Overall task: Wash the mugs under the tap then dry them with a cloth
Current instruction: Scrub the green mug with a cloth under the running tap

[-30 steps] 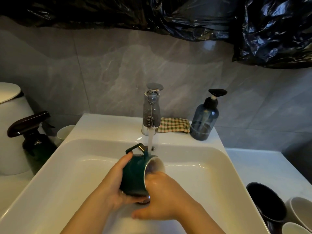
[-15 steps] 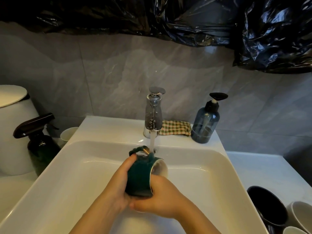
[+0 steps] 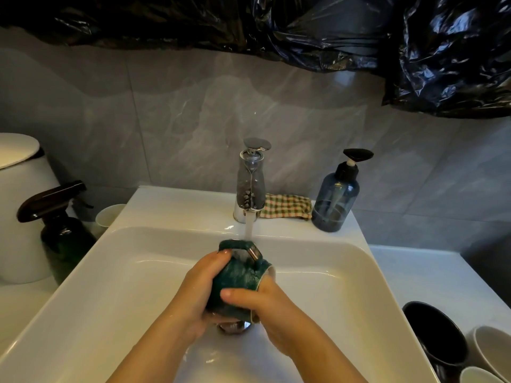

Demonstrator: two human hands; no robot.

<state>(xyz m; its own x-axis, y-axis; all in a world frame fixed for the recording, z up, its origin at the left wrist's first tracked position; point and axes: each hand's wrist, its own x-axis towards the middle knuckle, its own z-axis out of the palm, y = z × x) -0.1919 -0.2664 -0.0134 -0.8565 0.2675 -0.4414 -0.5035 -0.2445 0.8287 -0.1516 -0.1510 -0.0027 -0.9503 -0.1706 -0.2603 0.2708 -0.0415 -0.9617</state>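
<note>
A dark green mug [image 3: 240,277] lies on its side in the white sink [image 3: 326,272], handle up, mouth to the right, under the water running from the chrome tap [image 3: 251,179]. My left hand [image 3: 199,288] grips the mug's base end, fingertips near the handle. My right hand [image 3: 265,308] holds the rim end, thumb laid across the mug's side. A checked cloth [image 3: 286,206] lies on the sink ledge behind the tap. At the lower right stand a black mug [image 3: 431,333] and two white mugs [image 3: 489,352].
A blue pump bottle [image 3: 336,199] stands right of the cloth. A dark green spray bottle [image 3: 60,230], a white cup [image 3: 109,215] and a white bin [image 3: 19,205] stand at the left. Black plastic sheeting [image 3: 359,31] hangs above the grey tiled wall.
The mug has turned in my hands, so its handle now points up under the water. My right thumb has come over the mug's side.
</note>
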